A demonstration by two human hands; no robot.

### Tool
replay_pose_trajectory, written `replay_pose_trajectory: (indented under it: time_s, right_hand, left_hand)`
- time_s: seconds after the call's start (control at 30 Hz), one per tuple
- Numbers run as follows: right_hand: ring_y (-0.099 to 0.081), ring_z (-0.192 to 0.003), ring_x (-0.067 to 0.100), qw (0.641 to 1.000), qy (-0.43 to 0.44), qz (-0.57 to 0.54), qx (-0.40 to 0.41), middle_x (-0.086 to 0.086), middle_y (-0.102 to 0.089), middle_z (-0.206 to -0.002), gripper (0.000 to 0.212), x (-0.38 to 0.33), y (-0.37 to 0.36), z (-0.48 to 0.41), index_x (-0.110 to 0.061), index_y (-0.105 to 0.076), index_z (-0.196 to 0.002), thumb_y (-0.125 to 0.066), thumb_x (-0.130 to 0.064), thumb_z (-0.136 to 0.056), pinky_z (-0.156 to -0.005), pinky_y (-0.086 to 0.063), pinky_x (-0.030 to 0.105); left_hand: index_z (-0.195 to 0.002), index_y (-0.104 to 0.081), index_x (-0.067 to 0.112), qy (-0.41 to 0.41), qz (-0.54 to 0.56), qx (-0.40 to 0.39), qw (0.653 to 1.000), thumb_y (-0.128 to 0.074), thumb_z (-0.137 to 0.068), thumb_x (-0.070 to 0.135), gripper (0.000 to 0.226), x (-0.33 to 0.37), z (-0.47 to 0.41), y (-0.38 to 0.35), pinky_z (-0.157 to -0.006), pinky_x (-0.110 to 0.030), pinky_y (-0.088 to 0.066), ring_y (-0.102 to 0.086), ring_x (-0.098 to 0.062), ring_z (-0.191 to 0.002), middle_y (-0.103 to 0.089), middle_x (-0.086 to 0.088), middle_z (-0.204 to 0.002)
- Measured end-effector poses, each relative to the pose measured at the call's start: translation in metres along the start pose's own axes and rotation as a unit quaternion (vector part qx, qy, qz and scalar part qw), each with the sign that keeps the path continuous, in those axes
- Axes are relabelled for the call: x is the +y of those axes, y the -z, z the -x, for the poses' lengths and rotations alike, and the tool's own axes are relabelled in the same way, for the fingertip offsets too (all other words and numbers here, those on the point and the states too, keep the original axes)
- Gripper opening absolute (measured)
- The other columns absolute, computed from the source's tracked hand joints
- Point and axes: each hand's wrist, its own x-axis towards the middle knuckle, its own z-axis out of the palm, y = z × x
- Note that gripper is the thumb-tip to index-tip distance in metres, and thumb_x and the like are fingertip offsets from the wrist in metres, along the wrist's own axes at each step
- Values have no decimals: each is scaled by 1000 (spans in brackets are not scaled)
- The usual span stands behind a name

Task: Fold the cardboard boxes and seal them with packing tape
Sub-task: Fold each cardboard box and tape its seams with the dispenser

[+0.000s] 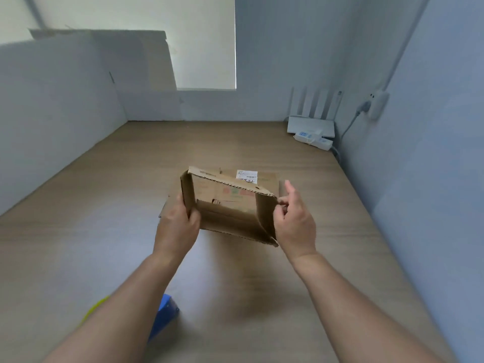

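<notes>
A small brown cardboard box is held above the wooden table, partly opened into a tube with its hollow inside facing me. My left hand grips its left wall, thumb inside. My right hand pinches the box's right wall near the top corner, with the index finger raised. Beneath and behind the box lies another flat piece of cardboard with a white label. A blue object with a yellow part, possibly a tape dispenser, lies near the table's front, partly hidden by my left forearm.
A white router with upright antennas and a white power strip sit in the far right corner, cabled to a wall socket. White partition panels border the table's left and back. A wall runs along the right.
</notes>
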Motion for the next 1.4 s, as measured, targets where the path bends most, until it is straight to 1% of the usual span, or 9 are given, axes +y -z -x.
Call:
replay_pose_trajectory:
  time_s: [0.1,0.2,0.4,0.6,0.7,0.83,0.97,1.13,1.4]
  right_hand:
    - [-59,-92,27,998,-54,13,4,7,-66,-95,27,0,34,14,-11,-59,-119,-52,-16,-94,-73,-41,33]
    - [-58,-86,29,995,-71,47,-57,11,-65,-91,18,0,55,35,-7,-62,-93,-48,-19,-95,-70,-41,33]
    - [-54,-71,25,984,-49,141,-97,7,-61,-78,16,-14,85,54,-9,-62,-82,-49,-15,-89,-55,-33,27]
    - [-62,-79,28,971,-75,122,-192,9,-67,-82,15,-26,82,78,-9,-67,-83,-54,-16,-87,-64,-48,31]
    - [-65,-77,22,965,-127,7,-230,4,-68,-80,14,-25,79,84,-15,-65,-82,-63,-29,-87,-76,-56,39]
    - [-66,-90,16,908,-165,-129,-362,1,-70,-95,31,-17,88,95,-21,-67,-97,-65,-49,-84,-90,-53,35]
    - [-48,-123,7,853,-125,-157,-482,-7,-52,-134,73,-7,96,102,-27,-49,-135,-77,-45,-71,-95,-39,20]
    - [-54,-109,10,925,-65,-52,-369,-6,-18,-152,107,-17,85,98,-37,-8,-150,-80,-28,-73,-78,-47,15]
    - [-41,-124,17,924,9,164,-345,-6,-49,-129,34,-8,71,110,-27,-63,-119,-63,-29,-85,-99,-38,31]
  left_hand:
    - [-97,-45,19,34,42,-27,998,-46,-90,9,12,12,38,26,-58,-38,-50,-60,-25,-72,-59,-9,-82]
    - [-95,-51,15,85,73,-79,991,-45,-86,9,12,18,77,37,-46,-23,-50,-61,-7,-50,-64,-14,-80]
    - [-86,-55,10,125,42,-136,982,-46,-85,10,10,14,119,57,-51,-31,-45,-55,-23,-55,-60,-11,-72]
    - [-139,-27,15,155,17,-187,970,-54,-90,13,56,1,143,60,-52,-27,-44,-58,-21,-64,-59,-8,-87]
    - [-136,-32,24,107,73,-167,977,-60,-92,38,54,-8,154,63,-51,-19,-43,-58,-12,-66,-55,8,-99]
    - [-91,-61,42,37,76,-249,965,-38,-71,84,52,-28,160,77,-61,-14,-44,-58,-1,-73,-55,23,-91]
    - [-105,-57,44,7,26,-312,950,-53,-62,78,54,-44,156,81,-80,-8,-41,-50,8,-104,-42,31,-117]
    - [-95,-58,33,11,48,-249,967,-69,-84,41,17,-49,147,69,-80,-27,-52,-58,-14,-94,-52,11,-106]
    - [-149,-17,31,53,37,-229,971,-73,-82,35,87,-56,143,60,-87,-28,-43,-54,-15,-96,-31,3,-130]
